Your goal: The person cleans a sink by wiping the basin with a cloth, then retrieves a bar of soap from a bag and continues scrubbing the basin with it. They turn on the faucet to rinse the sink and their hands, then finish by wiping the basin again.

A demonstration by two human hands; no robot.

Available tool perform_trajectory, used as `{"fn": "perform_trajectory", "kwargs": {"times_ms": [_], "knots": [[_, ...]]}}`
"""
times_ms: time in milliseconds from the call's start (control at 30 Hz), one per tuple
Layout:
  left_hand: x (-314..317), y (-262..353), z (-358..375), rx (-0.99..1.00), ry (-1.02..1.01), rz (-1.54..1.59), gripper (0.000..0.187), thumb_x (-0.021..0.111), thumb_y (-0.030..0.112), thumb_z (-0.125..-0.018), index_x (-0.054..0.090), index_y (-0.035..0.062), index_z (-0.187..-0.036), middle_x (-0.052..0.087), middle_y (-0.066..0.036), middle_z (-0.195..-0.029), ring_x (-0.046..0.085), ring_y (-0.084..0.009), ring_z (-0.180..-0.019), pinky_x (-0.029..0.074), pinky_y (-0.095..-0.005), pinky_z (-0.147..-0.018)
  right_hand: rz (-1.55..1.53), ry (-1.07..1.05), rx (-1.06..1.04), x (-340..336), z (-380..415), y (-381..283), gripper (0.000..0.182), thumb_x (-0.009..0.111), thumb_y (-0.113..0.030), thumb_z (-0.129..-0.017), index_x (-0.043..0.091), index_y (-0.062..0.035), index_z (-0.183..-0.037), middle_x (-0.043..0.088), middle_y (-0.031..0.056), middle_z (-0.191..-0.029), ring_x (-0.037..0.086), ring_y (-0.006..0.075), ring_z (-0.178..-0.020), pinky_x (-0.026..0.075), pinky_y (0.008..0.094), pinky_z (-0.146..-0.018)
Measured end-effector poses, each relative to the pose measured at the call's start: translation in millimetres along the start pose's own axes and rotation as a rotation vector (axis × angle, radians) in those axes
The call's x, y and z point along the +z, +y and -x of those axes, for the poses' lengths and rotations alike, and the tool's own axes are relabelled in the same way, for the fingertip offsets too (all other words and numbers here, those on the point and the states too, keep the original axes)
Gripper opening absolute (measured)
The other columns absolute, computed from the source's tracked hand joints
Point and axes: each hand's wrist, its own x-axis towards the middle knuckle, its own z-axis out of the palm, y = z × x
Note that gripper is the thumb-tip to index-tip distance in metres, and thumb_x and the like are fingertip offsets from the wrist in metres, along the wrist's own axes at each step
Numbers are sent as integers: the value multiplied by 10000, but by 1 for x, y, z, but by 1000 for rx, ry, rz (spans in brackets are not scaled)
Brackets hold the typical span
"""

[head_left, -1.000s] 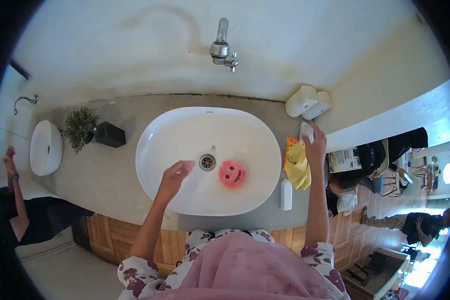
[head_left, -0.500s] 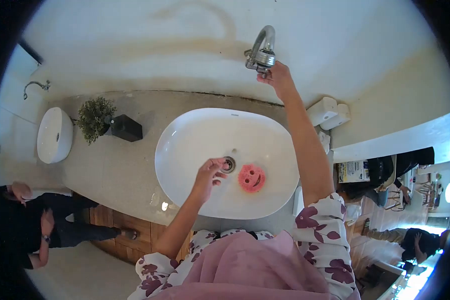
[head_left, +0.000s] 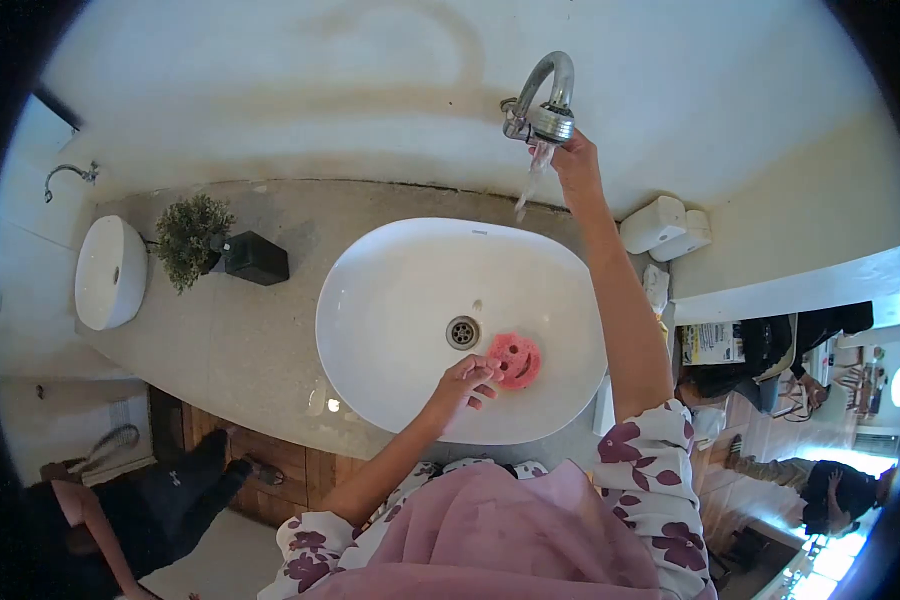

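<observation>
Water runs from the chrome faucet point(head_left: 553, 100) on the wall, falling toward the white oval basin point(head_left: 390, 300). My right hand point(head_left: 576, 160) is raised at the faucet, its fingers partly hidden behind the spout, so its grip cannot be made out. In the basin lies a round pink sponge point(head_left: 521, 364) with a smiling face cut into it, to the right of the metal drain point(head_left: 462, 332). My left hand point(head_left: 470, 378) is over the sponge's left edge, fingers loosely curled and apart, without a clear grip on it.
A potted plant point(head_left: 194, 240) with a black pot lies left of the basin, and a second basin point(head_left: 110, 272) farther left. White dispensers point(head_left: 655, 226) stand at the right. One person point(head_left: 160, 510) is at the lower left; others are at the right.
Water now flows from the faucet. My left hand has moved right, from beside the drain to the sponge. The person at the lower left has shifted and bent over.
</observation>
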Motion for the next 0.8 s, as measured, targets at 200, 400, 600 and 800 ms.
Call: {"fn": "perform_trajectory", "kwargs": {"times_ms": [200,400,600,800], "knots": [[2,-1,-1,-13,7,33,306,520,338,-944,561,119,-1155,624,-33,-1087,585,-135,-873,439,-287,-705,277,546,-112,27,40,13,247,596,-205,-919,628,-26,-1085,628,38,-862,580,124,-796,463,234,-746],[-10,-12,-7,-10,173,259,284,524,311,-946,552,126,-1160,613,-28,-1103,576,-128,-908,452,-303,-765,-202,94,562,50,133,34,236,531,-182,-921,610,35,-965,626,94,-882,619,183,-728,527,316,-671],[-8,-9,-11,51,170,414,292,534,289,-942,534,111,-1173,594,-39,-1137,582,-147,-944,474,-314,-833,-277,-96,784,93,114,37,286,499,-121,-921,569,133,-1030,627,219,-976,657,306,-894,569,391,-829],[-4,-12,-11,29,173,444,286,526,281,-947,540,108,-1173,605,-41,-1119,588,-142,-956,486,-280,-813,-422,-261,751,118,102,23,367,472,-131,-943,500,155,-1171,590,263,-1119,609,344,-1048,509,398,-952]]}}
